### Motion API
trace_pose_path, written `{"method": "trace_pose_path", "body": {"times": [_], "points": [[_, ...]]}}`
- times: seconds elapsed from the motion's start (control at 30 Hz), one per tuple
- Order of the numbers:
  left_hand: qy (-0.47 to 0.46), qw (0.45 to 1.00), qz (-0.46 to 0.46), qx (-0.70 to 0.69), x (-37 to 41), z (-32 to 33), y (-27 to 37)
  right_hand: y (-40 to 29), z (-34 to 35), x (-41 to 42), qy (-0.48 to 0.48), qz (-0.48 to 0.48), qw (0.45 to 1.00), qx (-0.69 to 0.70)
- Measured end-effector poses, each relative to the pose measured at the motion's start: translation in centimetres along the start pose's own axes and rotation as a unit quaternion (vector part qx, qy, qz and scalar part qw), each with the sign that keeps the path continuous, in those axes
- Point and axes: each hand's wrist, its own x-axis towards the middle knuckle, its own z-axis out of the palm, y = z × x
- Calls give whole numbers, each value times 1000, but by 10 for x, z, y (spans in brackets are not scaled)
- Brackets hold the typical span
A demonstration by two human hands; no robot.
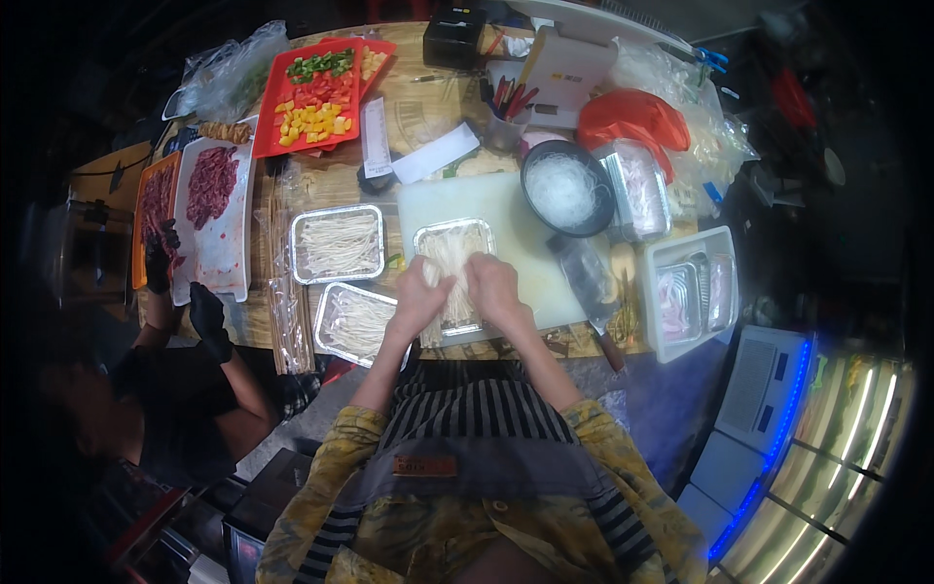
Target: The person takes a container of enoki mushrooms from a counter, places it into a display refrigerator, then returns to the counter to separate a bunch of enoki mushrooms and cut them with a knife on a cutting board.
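My left hand [422, 296] grips a bunch of enoki mushrooms [431, 332] whose ends hang over the near edge of a foil tray [490, 232]. At the tray's right side, my right hand [495, 288] has its fingers on the enoki mushrooms in it; whether it grips them I cannot tell. The tray rests on a white cutting board [511, 310]. Left of it lie two more foil trays of enoki, one farther back [338, 244] and one nearer [357, 321]. A black bowl of clear noodles [562, 188] sits at the board's right, beside a cleaver [584, 281].
On the left, a co-worker's black-gloved hands [210, 321] are near a white tray of raw meat [211, 255]. Bundled skewers [281, 292] lie between. Red trays of diced peppers [310, 98] stand behind. At the right is a white bin [657, 350] holding foil trays.
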Motion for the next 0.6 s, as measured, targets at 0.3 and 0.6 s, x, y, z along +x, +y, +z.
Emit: {"method": "trace_pose_path", "body": {"times": [0.3,0.6], "points": [[-48,995,-83,-29,-3,0,13,18,-7,-3,-5,43,998,-36],[-126,967,-155,-161,-8,-2,29,4,-16,-2,-35,44,998,-18]]}}
